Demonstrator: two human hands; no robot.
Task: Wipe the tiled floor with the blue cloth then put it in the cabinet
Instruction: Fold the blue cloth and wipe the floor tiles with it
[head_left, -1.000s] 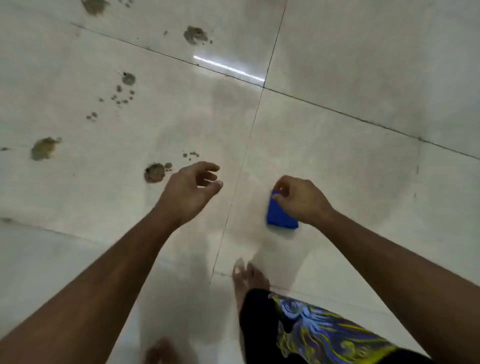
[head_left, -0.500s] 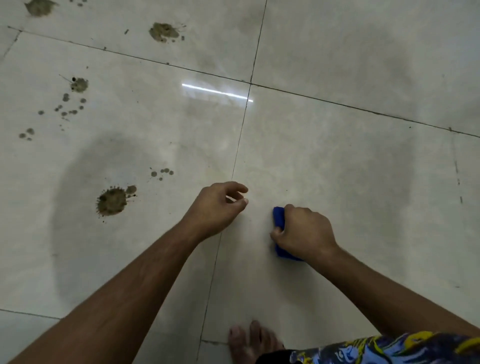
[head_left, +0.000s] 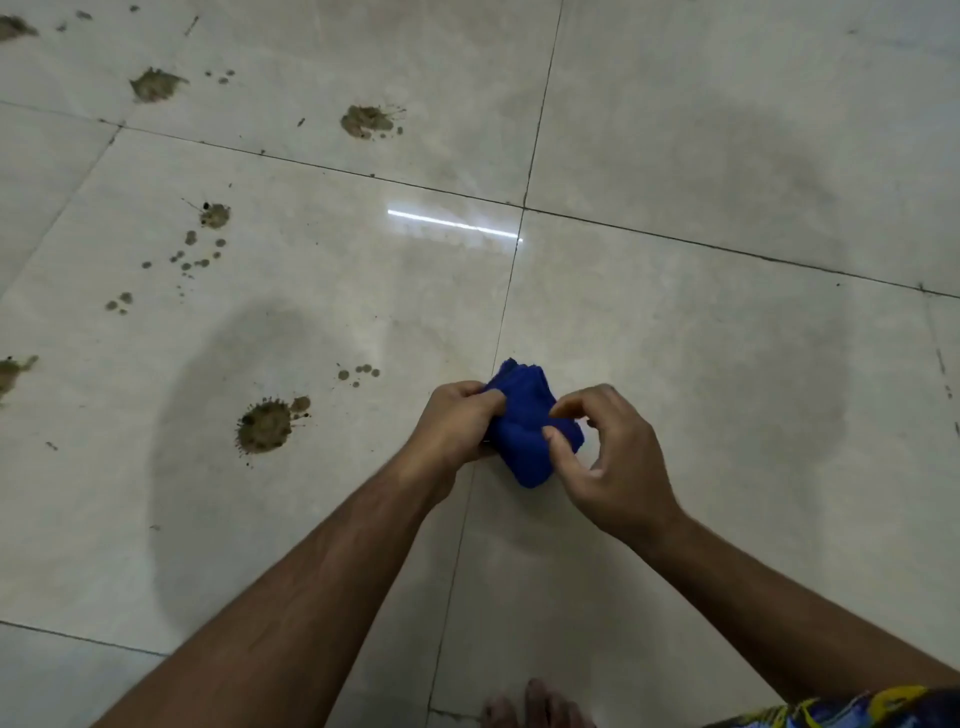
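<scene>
The blue cloth (head_left: 524, 428) is bunched up and held above the pale tiled floor (head_left: 727, 364), near the middle of the view. My left hand (head_left: 454, 421) grips its left side with closed fingers. My right hand (head_left: 605, 462) pinches its right edge between thumb and fingers. A large brown muddy stain (head_left: 266, 425) lies on the floor to the left of my left hand, with small specks (head_left: 359, 372) just above it. No cabinet is in view.
More brown stains dot the floor at the upper left (head_left: 370, 122) (head_left: 156, 84) (head_left: 214, 215). Dark grout lines cross the tiles. My bare toes (head_left: 524, 706) and patterned shorts (head_left: 852, 709) show at the bottom edge.
The cloth was pressed on the floor under my right hand alone. Now it is lifted and bunched, and my left hand has come over and taken hold of it too.
</scene>
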